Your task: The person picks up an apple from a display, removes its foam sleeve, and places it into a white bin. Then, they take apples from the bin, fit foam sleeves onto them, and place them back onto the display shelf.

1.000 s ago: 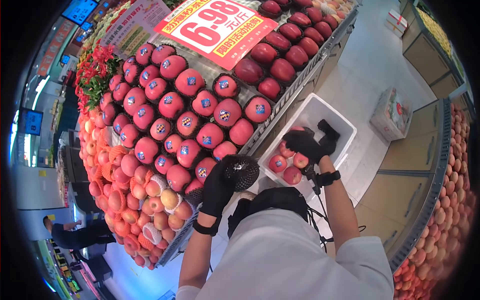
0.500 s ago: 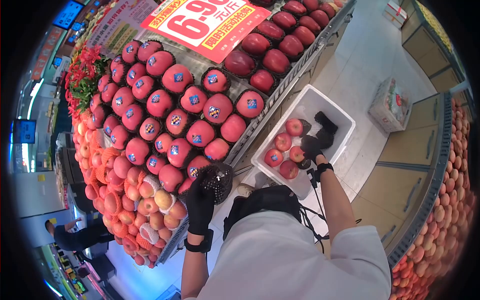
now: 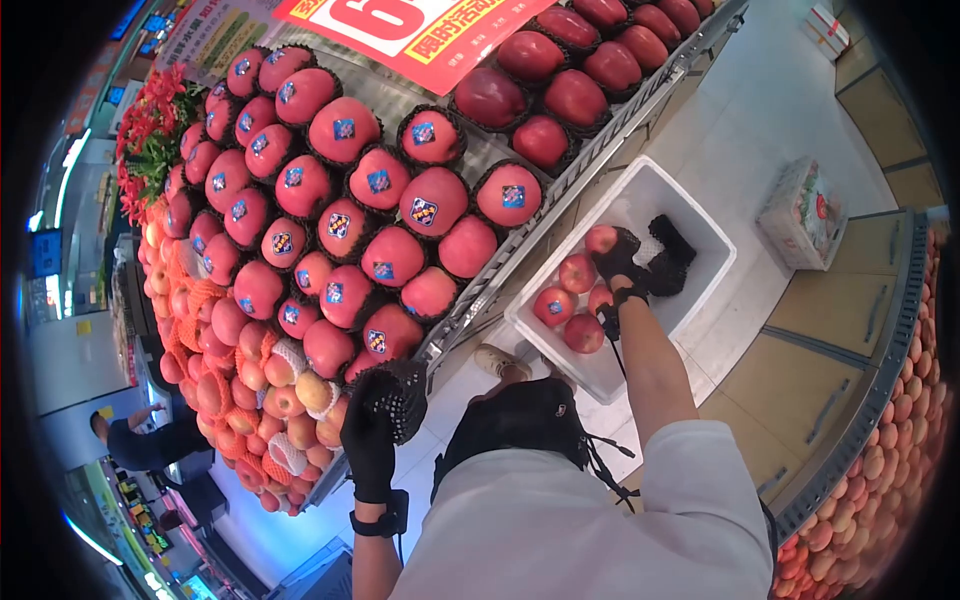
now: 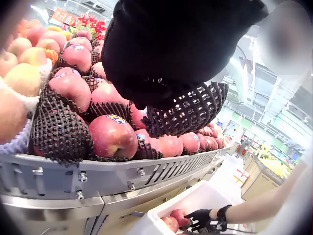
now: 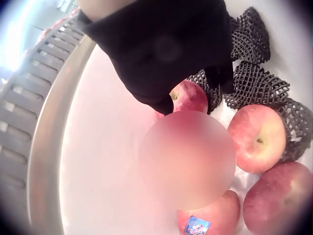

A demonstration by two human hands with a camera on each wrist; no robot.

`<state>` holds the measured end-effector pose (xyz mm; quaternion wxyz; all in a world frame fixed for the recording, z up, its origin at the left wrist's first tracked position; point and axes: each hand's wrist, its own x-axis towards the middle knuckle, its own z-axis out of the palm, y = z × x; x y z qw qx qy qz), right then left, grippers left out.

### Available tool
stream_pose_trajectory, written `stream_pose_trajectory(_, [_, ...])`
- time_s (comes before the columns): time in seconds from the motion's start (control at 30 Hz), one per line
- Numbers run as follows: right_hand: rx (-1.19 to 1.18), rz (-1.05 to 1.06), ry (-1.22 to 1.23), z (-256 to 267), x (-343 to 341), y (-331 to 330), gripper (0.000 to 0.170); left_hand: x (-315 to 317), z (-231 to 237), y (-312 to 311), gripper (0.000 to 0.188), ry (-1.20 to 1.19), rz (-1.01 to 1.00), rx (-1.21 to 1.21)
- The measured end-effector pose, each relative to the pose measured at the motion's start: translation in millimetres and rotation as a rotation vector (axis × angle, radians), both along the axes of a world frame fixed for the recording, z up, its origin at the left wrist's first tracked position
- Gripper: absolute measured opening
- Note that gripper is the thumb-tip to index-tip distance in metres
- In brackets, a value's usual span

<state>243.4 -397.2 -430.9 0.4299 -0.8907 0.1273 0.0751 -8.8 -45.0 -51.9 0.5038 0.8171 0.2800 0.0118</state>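
Observation:
My black-gloved left hand (image 3: 370, 445) grips a black foam fruit net (image 3: 403, 400) beside the front edge of the apple display. In the left wrist view the same net (image 4: 188, 112) hangs below the glove, its open mesh showing. My gloved right hand (image 3: 620, 262) is down inside the white foam box (image 3: 722, 262), thumb and fingers around an apple (image 5: 190, 98) partly hidden by the glove. Several other red apples (image 3: 584, 333) lie in the box nearby, one with a blue sticker. Loose black foam nets (image 3: 672, 255) lie at the box's right side.
Stickered apples (image 3: 433, 200) in black nets fill the slanted display, above a slotted metal rail (image 4: 161, 169). Darker red apples (image 3: 575, 100) and a price sign (image 3: 420, 30) are farther back. A clear-sided crate (image 3: 803, 215) stands on the floor near wooden cabinets (image 3: 820, 340).
My right hand has shifted from beside the loose nets to the apple at the box's far end. My left hand, still holding its net, has moved left and nearer my body.

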Motion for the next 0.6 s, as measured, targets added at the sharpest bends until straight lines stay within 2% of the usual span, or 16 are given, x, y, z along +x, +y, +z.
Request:
stream_pose_trajectory(0.1, [-0.393, -0.118, -0.048, -57.9, 10.1, 17.3, 0.072, -5.1, -0.2, -0.1, 0.056, 0.026, -0.004, 0.062])
stream_pose_trajectory(0.2, [-0.443, -0.008, 0.236, -3.7, 27.3, 23.6, 0.073, -6.5, -2.2, 2.3, 0.052, 0.05, 0.012, 0.09])
stream_pose_trajectory(0.3, [-0.529, 0.058, 0.21, -4.8, 31.4, 19.9, 0.07, -14.2, -3.1, 2.3, 0.049, 0.031, 0.048, 0.081])
stream_pose_trajectory(0.4, [-0.496, 0.133, 0.326, -11.1, 42.2, 17.1, 0.069, -14.9, -4.4, 3.5, 0.048, 0.035, 0.076, 0.086])
stream_pose_trajectory(0.5, [-0.327, 0.111, 0.307, -5.4, 38.3, 8.0, 0.065, -19.9, -10.4, 11.6, 0.044, 0.014, 0.083, 0.085])
stream_pose_trajectory(0.6, [-0.018, -0.082, 0.072, -14.0, 24.2, -3.1, 0.064, -15.9, -6.3, 15.2, 0.039, -0.009, 0.089, 0.146])
